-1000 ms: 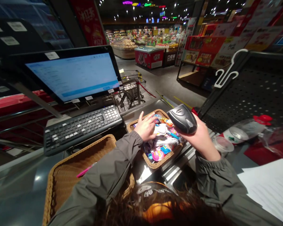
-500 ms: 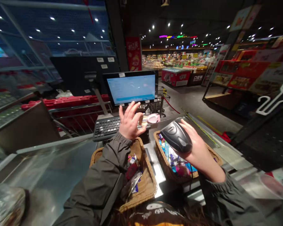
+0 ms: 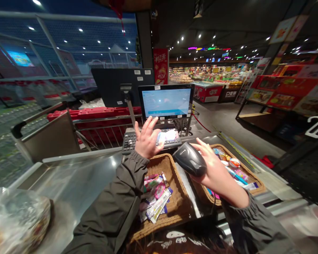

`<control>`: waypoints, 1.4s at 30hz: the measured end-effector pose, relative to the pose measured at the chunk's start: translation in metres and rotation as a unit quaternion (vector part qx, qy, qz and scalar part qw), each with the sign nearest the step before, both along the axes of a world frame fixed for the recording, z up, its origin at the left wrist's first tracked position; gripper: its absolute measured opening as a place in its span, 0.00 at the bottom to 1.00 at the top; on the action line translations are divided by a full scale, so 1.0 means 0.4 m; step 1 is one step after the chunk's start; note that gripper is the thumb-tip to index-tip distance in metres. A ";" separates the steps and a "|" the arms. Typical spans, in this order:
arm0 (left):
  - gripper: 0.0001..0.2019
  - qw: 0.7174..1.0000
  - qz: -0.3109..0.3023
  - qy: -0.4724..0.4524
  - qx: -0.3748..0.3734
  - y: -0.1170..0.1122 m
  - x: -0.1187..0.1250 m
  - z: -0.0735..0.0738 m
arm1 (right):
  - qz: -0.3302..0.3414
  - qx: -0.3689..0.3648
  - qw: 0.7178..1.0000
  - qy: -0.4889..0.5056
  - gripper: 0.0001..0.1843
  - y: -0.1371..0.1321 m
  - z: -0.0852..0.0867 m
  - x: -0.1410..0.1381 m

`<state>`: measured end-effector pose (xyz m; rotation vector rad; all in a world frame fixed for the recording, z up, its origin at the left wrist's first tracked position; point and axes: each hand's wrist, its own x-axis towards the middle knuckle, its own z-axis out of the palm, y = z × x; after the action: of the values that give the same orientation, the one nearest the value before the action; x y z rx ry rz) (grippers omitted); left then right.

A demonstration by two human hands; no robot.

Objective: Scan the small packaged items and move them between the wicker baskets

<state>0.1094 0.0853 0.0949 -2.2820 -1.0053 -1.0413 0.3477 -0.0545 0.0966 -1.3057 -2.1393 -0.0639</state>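
Note:
My left hand [image 3: 147, 139] is closed in a pinch, thumb against forefinger, on a small white-and-pink packet [image 3: 170, 135]; its other fingers stretch upward. The packet shows in front of the black keyboard [image 3: 130, 141], and what exactly it is I cannot make out. In my right hand [image 3: 214, 169] is a black barcode scanner [image 3: 190, 159], its head pointing left toward the packet. Below my left hand stands a wicker basket [image 3: 178, 197] with several small wrapped snacks. A second wicker basket [image 3: 261, 183] with colourful packets is partly hidden behind my right hand.
A lit monitor [image 3: 166, 100] stands behind the keyboard, with a dark second screen [image 3: 113, 86] to its left. A plastic-wrapped item [image 3: 18, 215] lies on the metal counter [image 3: 71, 180] at left. Stocked shelves [image 3: 281, 88] are at the right.
The view has turned left, so the monitor and baskets appear farther right. The scanner has come left, nearer the packet. Both hands keep their holds.

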 end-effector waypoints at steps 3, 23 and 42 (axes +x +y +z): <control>0.13 1.000 0.006 0.001 0.001 -0.001 -0.019 -0.002 | 0.003 0.008 1.000 0.007 0.25 -0.003 -0.001 -0.016; 0.12 1.000 0.023 -0.011 0.003 -0.007 -0.091 -0.022 | 0.027 -0.046 0.998 0.012 0.34 -0.021 -0.013 -0.075; 0.12 0.997 0.016 0.004 -0.071 -0.034 -0.115 -0.105 | 0.013 -0.012 1.000 0.009 0.24 -0.011 -0.049 -0.020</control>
<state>0.0633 0.0718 0.0527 -2.3714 -1.1422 -0.9743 0.3397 -0.0588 0.0768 -1.2878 -2.1479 -0.0164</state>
